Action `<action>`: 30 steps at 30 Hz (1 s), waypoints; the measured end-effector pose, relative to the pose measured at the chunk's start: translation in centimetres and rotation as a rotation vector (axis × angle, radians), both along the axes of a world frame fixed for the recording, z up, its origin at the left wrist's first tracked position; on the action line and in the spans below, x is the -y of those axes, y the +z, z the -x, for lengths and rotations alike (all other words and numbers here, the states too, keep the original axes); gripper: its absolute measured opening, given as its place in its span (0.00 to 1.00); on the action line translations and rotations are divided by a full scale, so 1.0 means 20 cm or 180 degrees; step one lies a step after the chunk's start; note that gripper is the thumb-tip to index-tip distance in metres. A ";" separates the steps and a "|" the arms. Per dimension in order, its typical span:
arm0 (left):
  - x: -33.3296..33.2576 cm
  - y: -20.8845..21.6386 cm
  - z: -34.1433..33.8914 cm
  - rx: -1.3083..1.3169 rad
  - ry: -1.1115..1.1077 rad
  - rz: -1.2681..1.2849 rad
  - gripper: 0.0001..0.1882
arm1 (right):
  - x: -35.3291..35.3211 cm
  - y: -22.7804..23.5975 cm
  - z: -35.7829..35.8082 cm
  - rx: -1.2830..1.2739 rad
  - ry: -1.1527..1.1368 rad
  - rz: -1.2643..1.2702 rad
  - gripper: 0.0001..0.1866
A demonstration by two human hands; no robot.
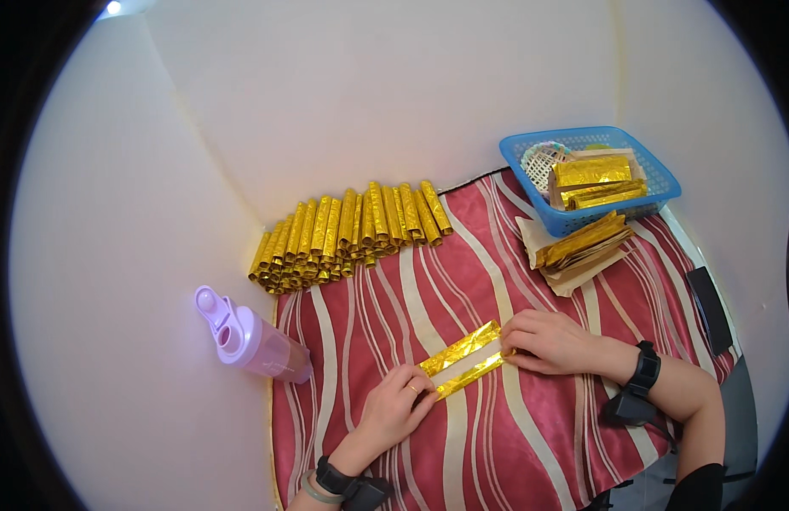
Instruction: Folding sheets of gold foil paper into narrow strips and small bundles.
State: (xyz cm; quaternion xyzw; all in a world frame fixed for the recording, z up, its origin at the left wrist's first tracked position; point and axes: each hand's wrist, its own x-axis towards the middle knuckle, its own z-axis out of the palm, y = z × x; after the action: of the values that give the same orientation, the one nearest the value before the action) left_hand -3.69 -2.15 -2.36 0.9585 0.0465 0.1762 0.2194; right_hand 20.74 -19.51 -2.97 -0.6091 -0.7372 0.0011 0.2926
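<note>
While gold rolls (348, 228) lie piled, hands (393, 407) (545, 342) hold gold paper (464, 362).

the left hand (400, 400) and right hand (546, 341), a gold strip (464, 362) between, bar the middle of the tabletop (478, 285); beyond, a lane reaches the far edge between gold rolls (343, 228) at far left and a blue basket (567, 222) and paper stack (584, 249) at far right. a purple bottle (262, 345) blocks part of the left edge.
</note>
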 end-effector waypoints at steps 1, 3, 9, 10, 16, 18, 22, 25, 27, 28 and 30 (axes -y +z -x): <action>0.00 0.01 0.00 0.0001 -0.0002 -0.0003 0.11 | 0.01 0.01 0.00 0.0011 0.0073 0.0024 0.11; 0.01 0.02 0.00 0.0125 -0.0134 -0.0301 0.09 | 0.01 0.02 -0.01 0.0033 0.0134 0.0041 0.11; 0.03 0.01 0.01 0.0251 -0.0133 -0.0660 0.08 | 0.01 -0.01 -0.01 0.0391 0.0201 -0.0202 0.11; 0.03 0.01 0.01 0.0254 -0.0128 -0.0666 0.08 | 0.00 -0.02 -0.02 0.0521 0.0263 -0.0320 0.10; 0.03 -0.01 0.00 0.0539 0.0091 -0.0910 0.09 | 0.00 0.01 0.00 0.0683 0.0251 -0.0408 0.11; 0.02 -0.01 0.01 0.0524 -0.0034 -0.0912 0.10 | 0.02 0.03 0.02 0.0627 0.0171 -0.0303 0.12; 0.05 0.00 0.02 0.0437 0.0243 -0.1006 0.10 | 0.03 0.04 0.02 0.0795 0.0103 -0.0076 0.12; 0.04 -0.01 0.02 0.0536 -0.0041 -0.1163 0.09 | 0.03 0.02 0.00 0.1000 0.0193 -0.0255 0.10; 0.05 -0.01 0.02 0.0524 -0.0080 -0.1075 0.08 | 0.03 0.01 -0.01 0.1057 0.0285 -0.0375 0.09; 0.06 0.00 0.02 0.0523 -0.0074 -0.1070 0.08 | 0.02 0.01 -0.01 0.0940 0.0309 -0.0335 0.09; 0.06 0.01 0.02 0.0524 -0.0079 -0.0987 0.06 | 0.02 0.02 -0.01 0.0821 0.0329 -0.0292 0.09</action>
State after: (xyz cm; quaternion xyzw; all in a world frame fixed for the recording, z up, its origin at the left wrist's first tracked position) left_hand -3.99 -3.33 -2.18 0.9637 -0.0111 0.2564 0.0741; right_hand 20.86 -19.91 -2.57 -0.5513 -0.7983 -0.0958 0.2226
